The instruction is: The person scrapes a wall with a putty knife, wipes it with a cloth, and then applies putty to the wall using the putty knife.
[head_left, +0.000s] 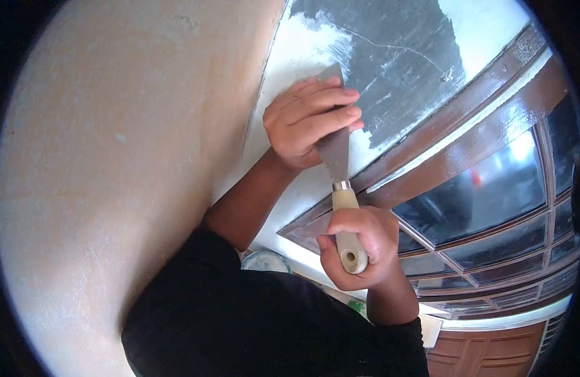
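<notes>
My right hand [372, 242] is wrapped round the pale handle of a putty knife [335, 156]. The blade points up and away from me, its far edge against the white wall at the border of a dark grey patch [397, 63]. Fingers of my left hand [312, 119] lie across the flat of the blade, stretched out and pressing on it, with the thumb side hidden. Thin light cracks or lines run through the grey patch, and white smears overlap its left edge near the blade.
A beige wall [126, 138] rises at the left, meeting the white wall in a corner. Along the right runs a brown frame [453, 157] with glass panes [485, 182]. Below are a round tub [265, 261], partly hidden by my sleeve, and a brown panelled door [485, 352].
</notes>
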Available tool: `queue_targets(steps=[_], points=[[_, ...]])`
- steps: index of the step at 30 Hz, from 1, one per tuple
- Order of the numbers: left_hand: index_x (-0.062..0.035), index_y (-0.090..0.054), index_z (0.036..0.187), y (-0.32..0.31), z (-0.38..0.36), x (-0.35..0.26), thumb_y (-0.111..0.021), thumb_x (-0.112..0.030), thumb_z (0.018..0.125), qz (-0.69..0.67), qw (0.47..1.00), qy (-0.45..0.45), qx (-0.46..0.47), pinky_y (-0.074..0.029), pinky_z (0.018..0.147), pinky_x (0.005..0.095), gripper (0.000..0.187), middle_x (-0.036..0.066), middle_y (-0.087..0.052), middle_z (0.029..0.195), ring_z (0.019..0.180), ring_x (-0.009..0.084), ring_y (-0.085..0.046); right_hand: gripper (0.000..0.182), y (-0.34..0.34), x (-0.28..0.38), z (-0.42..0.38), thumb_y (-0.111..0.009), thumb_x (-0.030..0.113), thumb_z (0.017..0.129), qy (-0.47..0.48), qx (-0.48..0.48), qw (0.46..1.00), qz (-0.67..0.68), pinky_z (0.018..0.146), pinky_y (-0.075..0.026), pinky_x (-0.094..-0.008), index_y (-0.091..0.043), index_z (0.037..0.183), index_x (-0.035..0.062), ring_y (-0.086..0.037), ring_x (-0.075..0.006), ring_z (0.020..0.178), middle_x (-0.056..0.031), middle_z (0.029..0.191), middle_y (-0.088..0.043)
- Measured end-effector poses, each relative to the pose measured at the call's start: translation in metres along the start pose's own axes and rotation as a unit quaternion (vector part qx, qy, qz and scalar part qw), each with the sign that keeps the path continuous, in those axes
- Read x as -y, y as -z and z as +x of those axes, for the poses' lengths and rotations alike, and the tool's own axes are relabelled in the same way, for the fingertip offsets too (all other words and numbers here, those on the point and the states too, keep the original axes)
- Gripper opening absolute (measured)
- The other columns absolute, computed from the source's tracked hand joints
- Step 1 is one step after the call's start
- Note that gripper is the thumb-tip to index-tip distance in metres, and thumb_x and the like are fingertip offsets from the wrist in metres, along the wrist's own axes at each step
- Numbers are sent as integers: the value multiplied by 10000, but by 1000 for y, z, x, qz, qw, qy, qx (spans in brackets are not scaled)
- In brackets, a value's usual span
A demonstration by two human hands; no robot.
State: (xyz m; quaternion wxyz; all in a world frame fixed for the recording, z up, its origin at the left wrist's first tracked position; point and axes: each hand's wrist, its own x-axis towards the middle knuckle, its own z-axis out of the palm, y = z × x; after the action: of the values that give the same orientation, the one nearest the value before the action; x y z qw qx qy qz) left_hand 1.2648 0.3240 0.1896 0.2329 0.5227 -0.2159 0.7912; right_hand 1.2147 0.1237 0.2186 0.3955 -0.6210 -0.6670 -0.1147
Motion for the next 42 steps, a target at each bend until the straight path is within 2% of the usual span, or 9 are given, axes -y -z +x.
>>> queue_targets(steps=[10,16,21,24,28,32,34,38,42], points=[[-128,-762,949,2,4,-3,-876,-186,709,-3,1000,17,3,-571,821,416,272,82,-769,978,924,285,-748,291,-2,3,7,-724,-63,680,-13,-3,1000,-4,500,-433,-265,-595,903,72,-591,-166,516,-38,685,-593],[-137,-768,956,2,2,-4,-874,-198,715,-3,1000,18,-1,-565,847,422,271,78,-770,976,927,296,-747,274,-3,2,5,-713,-62,695,10,-28,999,-13,491,-422,-257,-588,896,76,-582,-160,499,-28,659,-584],[-143,-771,947,-1,2,2,-875,-202,714,0,1000,18,-17,-560,863,414,261,84,-771,987,956,300,-745,253,5,2,6,-712,-59,718,-18,2,1000,8,510,-435,-254,-590,896,73,-597,-151,527,-36,674,-589],[-138,-771,950,3,1,-4,-878,-196,705,8,999,26,20,-558,869,418,273,86,-771,990,960,301,-745,251,1,0,5,-707,-64,722,-15,-12,1000,6,510,-430,-250,-589,897,71,-592,-145,528,-32,669,-586],[-123,-766,948,0,2,2,-883,-196,709,13,1000,23,-12,-560,863,417,275,89,-770,983,949,294,-746,247,2,2,10,-706,-65,728,-26,-2,999,23,506,-418,-243,-592,903,67,-577,-128,525,-27,671,-586],[-117,-763,960,2,4,-2,-885,-172,700,-17,1000,24,10,-559,847,418,292,95,-767,979,938,299,-743,239,3,2,9,-710,-61,738,-7,-8,1000,8,508,-415,-241,-593,904,65,-572,-115,531,-25,677,-585],[-121,-762,963,1,3,3,-888,-166,696,-7,1000,28,3,-559,838,415,299,95,-765,996,945,298,-742,246,4,-1,9,-717,-49,733,-40,4,999,37,501,-410,-239,-589,908,67,-562,-113,524,-23,678,-581],[-130,-760,971,4,4,3,-888,-167,699,-22,1000,17,13,-550,849,413,302,92,-764,1013,951,306,-740,240,-1,1,6,-708,-56,749,1,-14,1000,7,494,-398,-234,-590,916,70,-546,-98,518,-17,674,-572],[-128,-760,970,1,5,5,-890,-175,694,-26,999,20,0,-545,852,424,309,101,-763,1008,950,303,-740,262,-1,-4,9,-717,-48,737,-9,-14,999,28,500,-408,-238,-589,932,73,-558,-112,523,-24,683,-574]])
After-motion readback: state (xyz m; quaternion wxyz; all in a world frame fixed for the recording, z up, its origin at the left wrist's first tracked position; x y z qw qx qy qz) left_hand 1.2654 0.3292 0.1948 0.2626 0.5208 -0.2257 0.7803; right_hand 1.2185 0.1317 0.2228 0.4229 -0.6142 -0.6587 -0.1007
